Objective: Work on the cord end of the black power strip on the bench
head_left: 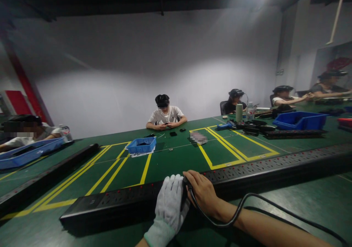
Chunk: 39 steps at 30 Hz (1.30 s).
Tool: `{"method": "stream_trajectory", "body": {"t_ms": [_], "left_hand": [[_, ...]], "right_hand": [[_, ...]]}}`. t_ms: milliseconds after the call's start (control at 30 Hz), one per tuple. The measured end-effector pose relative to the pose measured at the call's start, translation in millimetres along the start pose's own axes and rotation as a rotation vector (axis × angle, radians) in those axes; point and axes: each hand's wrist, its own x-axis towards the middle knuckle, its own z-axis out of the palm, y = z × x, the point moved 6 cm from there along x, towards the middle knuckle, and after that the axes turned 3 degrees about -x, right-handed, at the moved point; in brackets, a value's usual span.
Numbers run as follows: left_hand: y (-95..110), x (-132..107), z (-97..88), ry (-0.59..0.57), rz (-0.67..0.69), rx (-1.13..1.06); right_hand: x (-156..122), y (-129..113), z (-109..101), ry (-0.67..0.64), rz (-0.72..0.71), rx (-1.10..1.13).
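Observation:
A long black power strip [121,201] with rows of sockets and small red lights runs across the table in front of me. My left hand [169,203], in a white knitted glove, lies over the strip with its fingers stretched out side by side. Right beside it, my bare right hand [202,192] has its fingers closed around a black plug [187,181] at the strip's top. From the plug a black power cable [233,217] loops down and off to the right across my forearm. The plug is mostly covered by my fingers, so I cannot tell how far in it sits.
A second power strip [49,173] lies at the left. Blue bins [141,146] stand on the green table [176,159], which has yellow tape lines. A blue tool [224,126], a green bottle [239,113] and several people [165,117] are farther back.

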Motion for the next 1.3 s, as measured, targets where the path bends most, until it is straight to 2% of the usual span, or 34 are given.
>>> {"method": "stream_trajectory", "body": {"t_ms": [267, 633, 800, 1300], "left_hand": [[-0.7, -3.5, 2.5, -0.058, -0.023, 0.002], [-1.0, -5.3, 3.4, -0.043, -0.022, 0.001], [-1.6, -6.5, 6.4, -0.081, -0.035, 0.012], [-1.5, -3.3, 3.7, -0.044, -0.027, -0.009]], "right_hand": [[0.5, -0.1, -0.4, -0.015, 0.001, 0.011], [0.0, 0.5, 1.2, -0.013, 0.009, 0.001], [0.3, 0.0, -0.4, 0.0, 0.008, -0.011], [-0.8, 1.1, 2.7, -0.018, 0.02, 0.007]]}}
